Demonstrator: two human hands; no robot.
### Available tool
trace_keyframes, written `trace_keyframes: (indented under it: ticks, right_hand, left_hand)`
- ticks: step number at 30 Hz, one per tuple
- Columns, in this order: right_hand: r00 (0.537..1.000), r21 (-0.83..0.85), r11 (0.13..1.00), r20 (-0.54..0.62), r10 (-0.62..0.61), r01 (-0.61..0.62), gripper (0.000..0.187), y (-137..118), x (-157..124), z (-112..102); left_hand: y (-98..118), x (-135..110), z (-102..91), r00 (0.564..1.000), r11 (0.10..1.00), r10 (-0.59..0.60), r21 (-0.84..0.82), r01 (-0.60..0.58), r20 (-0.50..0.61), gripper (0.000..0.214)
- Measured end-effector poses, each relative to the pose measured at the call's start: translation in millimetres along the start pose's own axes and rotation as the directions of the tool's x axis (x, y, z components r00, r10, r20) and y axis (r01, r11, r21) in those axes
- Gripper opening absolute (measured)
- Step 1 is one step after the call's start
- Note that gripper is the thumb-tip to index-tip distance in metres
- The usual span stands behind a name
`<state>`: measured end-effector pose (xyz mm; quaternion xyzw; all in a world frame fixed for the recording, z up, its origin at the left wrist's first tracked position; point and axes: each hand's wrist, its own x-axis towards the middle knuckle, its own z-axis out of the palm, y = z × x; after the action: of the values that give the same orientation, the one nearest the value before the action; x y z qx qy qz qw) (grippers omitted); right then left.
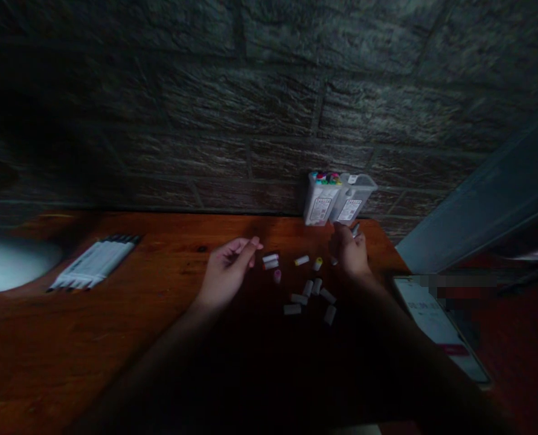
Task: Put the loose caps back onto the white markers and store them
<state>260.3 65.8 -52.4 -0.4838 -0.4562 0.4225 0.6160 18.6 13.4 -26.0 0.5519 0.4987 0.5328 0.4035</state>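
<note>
My left hand (226,269) hovers over the table with thumb and fingertips pinched together; whatever sits in the pinch, if anything, is too small to make out. To the right, my right hand (352,252) is closed around a pale marker (355,229), mostly hidden by the fingers. Between the hands lie several short marker caps, among them a yellow-ended cap (318,264), a pink-ended cap (277,276) and a white cap (292,309). Just behind my right hand stand a clear case with coloured marker ends (319,202) and a second clear case (354,202).
A row of white markers with dark ends (94,263) lies on the wooden table (169,241) at left. A white rounded object (10,264) juts in at the left edge. The stone-block wall (196,115) rises behind. A phone-like screen (436,320) lies at right.
</note>
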Motion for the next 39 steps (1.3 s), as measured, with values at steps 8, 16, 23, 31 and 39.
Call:
trace_keyframes:
  ticks: [8,16,23,31,39]
  right_hand:
    - [0.996,0.008,0.999,-0.083,-0.045,0.045,0.049,3.4,-1.9,4.0]
    - [0.956,-0.141,0.953,-0.08,-0.281,0.268,0.055,-37.1,-27.7,-3.7]
    - [0.997,-0.25,0.965,0.035,-0.067,0.074,0.064,-51.0,-51.6,17.5]
    - [0.99,0.052,0.998,0.132,-0.043,0.037,0.039,-49.5,-53.4,26.1]
    - [0.58,-0.472,0.882,0.72,0.38,0.008,0.019,-67.5,-41.1,-35.4]
  left_hand:
    - [-1.8,1.0,-1.5,1.0,1.0,0.014,0.014,-0.014,-0.003,0.031]
    - [9.8,-6.6,1.6,0.976,0.974,0.215,0.063,-0.216,0.027,0.017]
    - [6.7,-18.5,9.5,0.951,0.974,0.213,0.025,-0.224,0.225,0.028]
    - [5.7,-21.6,10.1,0.912,0.968,0.222,0.032,-0.248,0.345,0.019]
    - [9.6,-0.4,-3.7,0.995,0.984,0.098,-0.149,-0.092,0.028,0.023]
